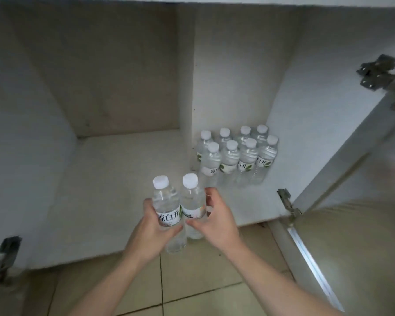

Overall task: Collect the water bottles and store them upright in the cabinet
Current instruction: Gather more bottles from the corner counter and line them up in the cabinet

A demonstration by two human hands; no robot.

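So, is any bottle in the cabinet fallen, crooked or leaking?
Nothing stands out. The eight stored bottles stand upright, caps on, in two tidy rows by the right wall of the cabinet. The left hand and right hand each hold one capped bottle upright. No water shows on the floor.

A person's left hand grips one upright water bottle while the right hand grips a second bottle touching it, both held at the front edge of an open white cabinet. Eight capped bottles stand upright in two rows against its right rear corner, beside the open door and its hinges, above a tiled floor.
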